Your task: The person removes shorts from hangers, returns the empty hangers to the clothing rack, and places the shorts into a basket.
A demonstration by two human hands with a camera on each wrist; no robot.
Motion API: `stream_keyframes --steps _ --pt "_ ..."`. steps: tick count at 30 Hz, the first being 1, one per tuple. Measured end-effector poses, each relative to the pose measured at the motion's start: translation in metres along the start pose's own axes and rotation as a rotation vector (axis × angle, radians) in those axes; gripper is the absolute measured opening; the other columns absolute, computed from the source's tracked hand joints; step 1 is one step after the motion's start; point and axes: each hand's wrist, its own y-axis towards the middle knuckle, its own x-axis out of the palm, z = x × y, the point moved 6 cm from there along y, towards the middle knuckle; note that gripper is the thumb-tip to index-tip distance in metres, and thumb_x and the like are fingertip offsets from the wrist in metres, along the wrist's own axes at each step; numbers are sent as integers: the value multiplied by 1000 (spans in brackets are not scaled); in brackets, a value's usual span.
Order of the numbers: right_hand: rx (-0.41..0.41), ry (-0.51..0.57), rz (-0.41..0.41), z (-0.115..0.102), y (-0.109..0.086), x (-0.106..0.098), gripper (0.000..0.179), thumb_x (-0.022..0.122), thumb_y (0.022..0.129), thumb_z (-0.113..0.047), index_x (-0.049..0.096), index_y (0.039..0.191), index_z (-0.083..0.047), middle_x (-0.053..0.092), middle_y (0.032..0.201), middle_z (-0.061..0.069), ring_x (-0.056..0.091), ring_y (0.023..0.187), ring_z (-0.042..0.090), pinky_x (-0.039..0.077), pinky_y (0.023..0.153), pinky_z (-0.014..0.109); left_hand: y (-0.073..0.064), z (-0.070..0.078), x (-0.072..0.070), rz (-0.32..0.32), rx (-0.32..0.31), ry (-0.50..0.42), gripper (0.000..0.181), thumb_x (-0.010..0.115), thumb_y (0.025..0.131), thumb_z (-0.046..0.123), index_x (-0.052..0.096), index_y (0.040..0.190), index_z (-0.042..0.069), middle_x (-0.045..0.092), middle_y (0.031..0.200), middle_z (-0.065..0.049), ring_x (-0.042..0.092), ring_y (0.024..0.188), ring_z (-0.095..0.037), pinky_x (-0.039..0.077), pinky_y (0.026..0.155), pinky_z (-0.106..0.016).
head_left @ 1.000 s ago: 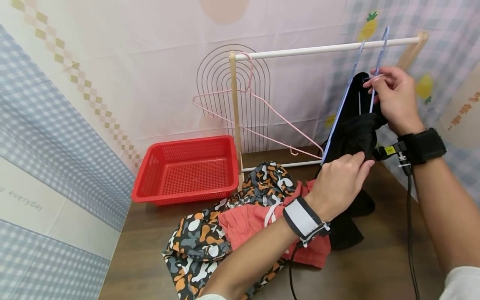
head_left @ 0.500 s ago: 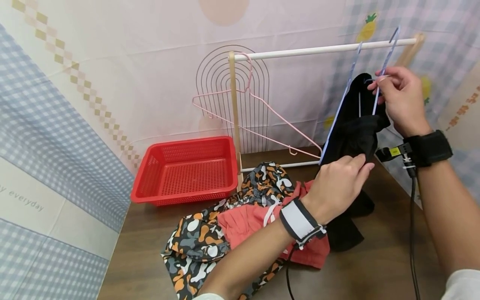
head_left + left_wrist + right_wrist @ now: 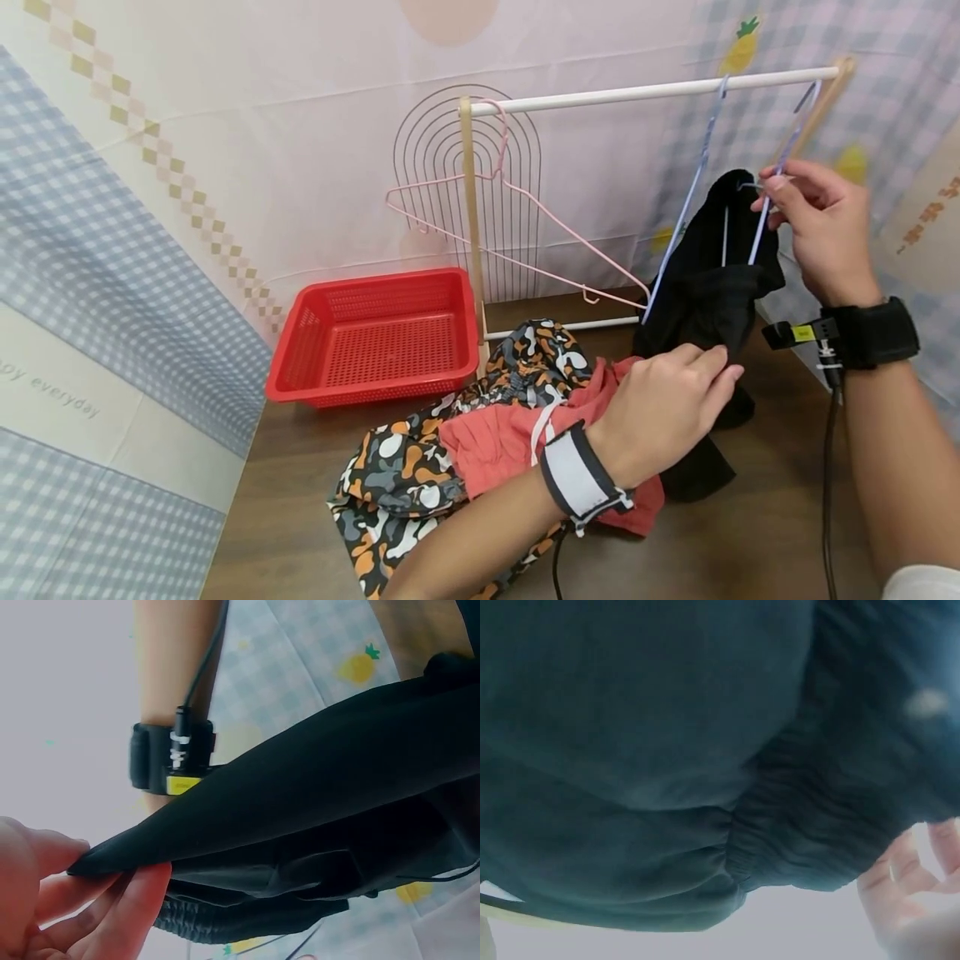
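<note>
My right hand [image 3: 828, 221] pinches a blue wire hanger [image 3: 783, 154] below its hook, near the right end of the white rail [image 3: 645, 93]. The hanger's lower part runs into black pants [image 3: 720, 308] with a gathered elastic waistband [image 3: 795, 817]. My left hand [image 3: 667, 408] pinches an edge of the black pants [image 3: 300, 765] between thumb and fingers, lower down. I cannot tell whether the held hanger's hook touches the rail. A second blue hanger [image 3: 697, 167] hangs on the rail, just left of the black pants.
A pink hanger [image 3: 555, 229] hangs at the rail's left post [image 3: 471, 192]. Left of it stands a red basket [image 3: 375, 392]. Camouflage-patterned clothing [image 3: 397, 475] and a coral garment [image 3: 487, 442] with a white drawstring lie in front on the wooden surface [image 3: 277, 500].
My right hand has moved right and down with the hanger, its hook dropping from above the rail to about rail level. My left hand and the black pants have come lower too.
</note>
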Motion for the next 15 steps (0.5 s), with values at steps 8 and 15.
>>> stream_keyframes --steps 8,15 --pt "-121 -6 -61 -7 -17 9 20 65 97 14 65 112 27 74 106 12 66 99 21 52 89 23 -27 -2 -30 49 -24 -105 23 58 111 27 76 113 13 72 96 6 69 91 -2 54 76 -13" --pt "-127 87 -192 -14 -40 15 15 58 101 13 53 104 27 77 101 20 72 102 27 52 100 28 -57 -27 -67 167 -53 -239 24 60 109 18 76 125 9 72 96 5 60 83 2 48 77 -7"
